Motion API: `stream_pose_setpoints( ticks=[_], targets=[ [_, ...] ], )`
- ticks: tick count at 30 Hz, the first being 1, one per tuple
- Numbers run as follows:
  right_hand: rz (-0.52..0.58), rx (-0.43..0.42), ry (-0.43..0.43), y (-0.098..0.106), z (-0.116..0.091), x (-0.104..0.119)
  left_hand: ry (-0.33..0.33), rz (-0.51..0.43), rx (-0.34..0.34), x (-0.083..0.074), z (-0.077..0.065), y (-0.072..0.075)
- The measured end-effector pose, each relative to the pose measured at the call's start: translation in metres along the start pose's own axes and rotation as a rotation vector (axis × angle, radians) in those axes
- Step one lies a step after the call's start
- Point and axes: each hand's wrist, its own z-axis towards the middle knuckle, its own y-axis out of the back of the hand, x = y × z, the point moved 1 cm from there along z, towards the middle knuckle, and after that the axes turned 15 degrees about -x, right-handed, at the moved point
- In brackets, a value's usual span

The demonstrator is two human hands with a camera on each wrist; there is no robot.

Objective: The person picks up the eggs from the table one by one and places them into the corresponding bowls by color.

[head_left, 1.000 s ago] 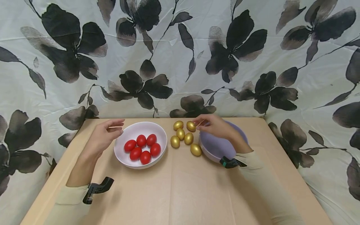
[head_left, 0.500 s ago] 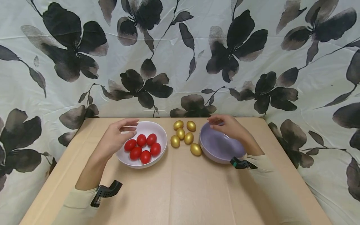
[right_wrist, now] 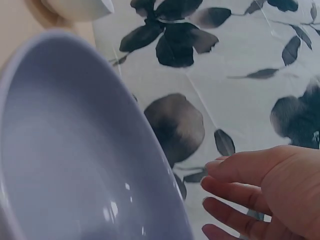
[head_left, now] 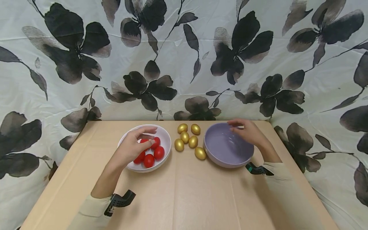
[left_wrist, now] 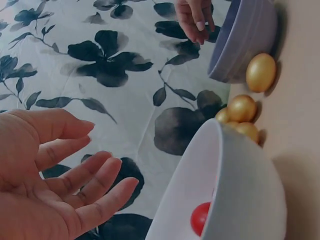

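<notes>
Over the white bowl (head_left: 123, 140) hangs my left hand (head_left: 135, 145), fingers loosely spread and holding nothing. Several red eggs (head_left: 159, 153) lie in that bowl, some hidden behind the hand; in the left wrist view one red egg (left_wrist: 201, 218) shows past the rim. My right hand (head_left: 248, 132) is above the far right rim of the purple bowl (head_left: 228, 165), fingers relaxed and nothing in them. No eggs show inside the purple bowl. Between the two bowls several gold eggs (head_left: 193, 141) rest on the table, one (head_left: 200, 153) close against the purple bowl.
The light wooden table (head_left: 184, 198) runs back to a white cloth (head_left: 192, 64) with dark flowers. Black straps with camera mounts (head_left: 119, 201) sit on both wrists. The white bowl's edge (right_wrist: 90, 10) shows at the top of the right wrist view.
My left hand has moved right, from beside the white bowl to over it. The right hand has drawn away from the gold eggs, rightward across the purple bowl. The eggs stay put.
</notes>
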Motion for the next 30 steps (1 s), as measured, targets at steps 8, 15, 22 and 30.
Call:
stream_pose_setpoints(
  ticks=[8, 15, 22, 30],
  targets=[
    [-0.024, -0.036, -0.028, 0.008, -0.007, -0.021, -0.005, -0.067, 0.065, -0.001, -0.003, -0.026],
    [-0.009, -0.050, -0.039, 0.014, -0.011, -0.034, -0.042, -0.040, 0.094, -0.005, -0.009, -0.047],
    [-0.015, -0.063, -0.045, 0.017, -0.013, -0.039, -0.023, -0.093, 0.155, -0.001, -0.012, -0.072],
    [-0.019, -0.010, -0.065, 0.015, -0.015, -0.054, -0.008, -0.111, 0.196, 0.003, -0.013, -0.103]
  ],
)
